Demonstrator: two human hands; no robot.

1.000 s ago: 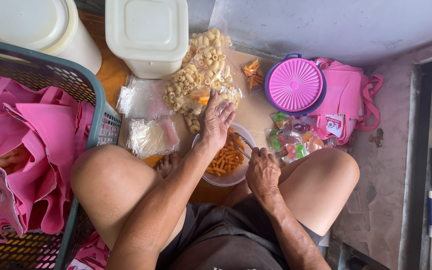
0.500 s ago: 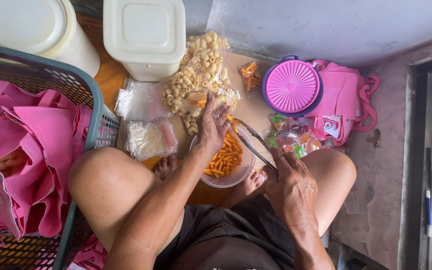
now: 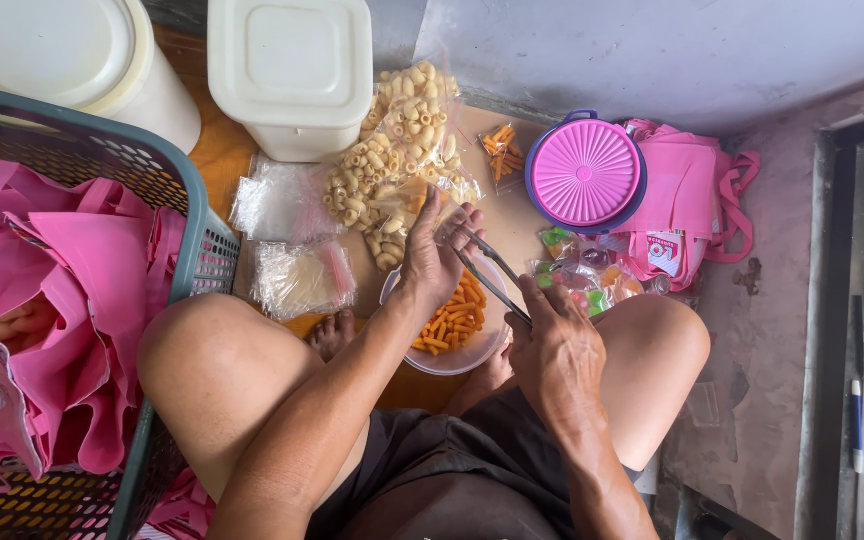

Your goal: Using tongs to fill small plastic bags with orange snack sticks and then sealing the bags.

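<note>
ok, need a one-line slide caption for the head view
Seated person's right hand holds metal tongs over a bowl of orange snack sticks; left hand holds a small clear bag.

Two white tubs (image 3: 292, 75), one pink-lidded container (image 3: 585, 172), one basket (image 3: 177, 190).

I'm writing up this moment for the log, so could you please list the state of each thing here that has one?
Tongs: held in right hand, tips apart.
Left hand: holding a small clear bag over the bowl.
Clear bowl: partly filled with orange snack sticks.
Pink round container: lid on.
Square white tub: lid on.
Big bag of pale snacks: lying flat.
</note>
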